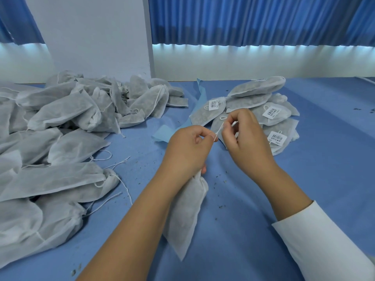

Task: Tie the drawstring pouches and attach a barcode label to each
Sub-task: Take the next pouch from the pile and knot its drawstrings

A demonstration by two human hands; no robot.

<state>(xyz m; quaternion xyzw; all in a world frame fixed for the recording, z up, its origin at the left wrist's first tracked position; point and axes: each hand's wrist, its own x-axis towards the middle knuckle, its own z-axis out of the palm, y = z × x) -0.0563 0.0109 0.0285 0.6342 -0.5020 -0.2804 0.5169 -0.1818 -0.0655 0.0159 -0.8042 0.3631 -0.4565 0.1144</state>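
Note:
A white non-woven drawstring pouch point(183, 216) hangs under my left wrist, its bottom resting on the blue table. My left hand point(188, 149) grips the gathered neck of the pouch and pinches its white drawstring point(219, 128). My right hand point(244, 136) pinches the upper end of the same string, which runs taut between the two hands and ends in a small loop. Behind my hands lies a stack of tied pouches point(255, 98), three of them showing white barcode labels point(271, 112).
A large heap of unlabelled pouches point(60, 134) with loose strings covers the left of the blue tabletop point(304, 189). Light blue backing strips point(162, 134) lie between the heaps. Dark crumbs dot the cloth. A white pillar and blue curtains stand behind.

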